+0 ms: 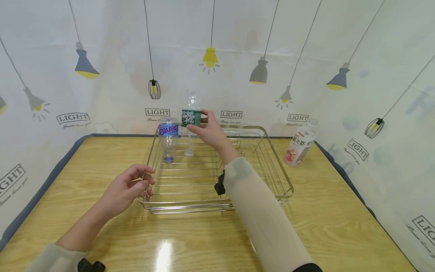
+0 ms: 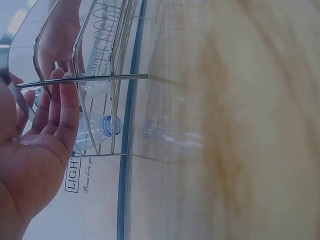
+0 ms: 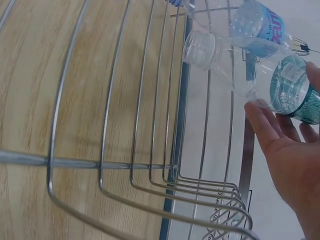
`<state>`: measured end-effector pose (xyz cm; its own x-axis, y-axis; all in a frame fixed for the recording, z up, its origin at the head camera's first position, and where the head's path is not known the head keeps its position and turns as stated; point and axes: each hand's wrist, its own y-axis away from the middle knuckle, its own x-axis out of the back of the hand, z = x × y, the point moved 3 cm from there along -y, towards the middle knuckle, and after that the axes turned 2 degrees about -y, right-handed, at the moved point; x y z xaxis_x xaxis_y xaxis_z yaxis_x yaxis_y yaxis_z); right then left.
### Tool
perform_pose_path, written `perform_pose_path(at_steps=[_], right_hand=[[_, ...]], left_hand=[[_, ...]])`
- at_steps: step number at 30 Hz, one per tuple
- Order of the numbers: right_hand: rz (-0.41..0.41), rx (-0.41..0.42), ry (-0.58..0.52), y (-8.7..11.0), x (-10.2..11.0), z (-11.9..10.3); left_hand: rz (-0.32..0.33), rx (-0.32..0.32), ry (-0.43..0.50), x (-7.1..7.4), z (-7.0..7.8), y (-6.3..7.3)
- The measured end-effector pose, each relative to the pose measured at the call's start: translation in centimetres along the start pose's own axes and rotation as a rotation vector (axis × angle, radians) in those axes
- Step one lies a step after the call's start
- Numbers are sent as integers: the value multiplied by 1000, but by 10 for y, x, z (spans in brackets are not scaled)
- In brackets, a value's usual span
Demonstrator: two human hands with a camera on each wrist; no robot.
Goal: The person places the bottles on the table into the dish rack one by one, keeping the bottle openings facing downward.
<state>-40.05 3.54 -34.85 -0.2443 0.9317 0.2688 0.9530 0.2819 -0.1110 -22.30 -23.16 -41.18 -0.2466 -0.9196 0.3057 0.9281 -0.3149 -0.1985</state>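
My right hand (image 1: 211, 130) grips a clear plastic bottle with a green label (image 1: 191, 118), held neck down over the back of the wire rack (image 1: 190, 185). In the right wrist view its uncapped mouth points down towards the rack's wires, with fingers and thumb about the label. Left of it, a clear bottle with a purple-and-blue label (image 1: 168, 130) stands inverted in the rack, its blue cap at the bottom. My left hand (image 1: 127, 189) is at the rack's left front side, fingers loosely bent against the metal; how firmly they touch cannot be told.
A pink-and-white labelled bottle (image 1: 300, 145) stands upright on the wooden table (image 1: 340, 211), right of the rack. A pale lamp-printed cloth (image 1: 238, 34) hangs behind and at both sides, with a dark blue edge along the table.
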Motion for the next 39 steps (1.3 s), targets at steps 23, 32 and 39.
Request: perform_pose_path(at_steps=[23, 32, 39], right_hand=[[-27, -38, 136, -3, -10, 8], [-57, -56, 123, -1, -12, 12], [-75, -59, 82, 0, -12, 13]], left_hand=[[3, -11, -20, 2, 2, -2], [2, -11, -5, 1, 0, 0], [-1, 0, 0, 1, -1, 1]])
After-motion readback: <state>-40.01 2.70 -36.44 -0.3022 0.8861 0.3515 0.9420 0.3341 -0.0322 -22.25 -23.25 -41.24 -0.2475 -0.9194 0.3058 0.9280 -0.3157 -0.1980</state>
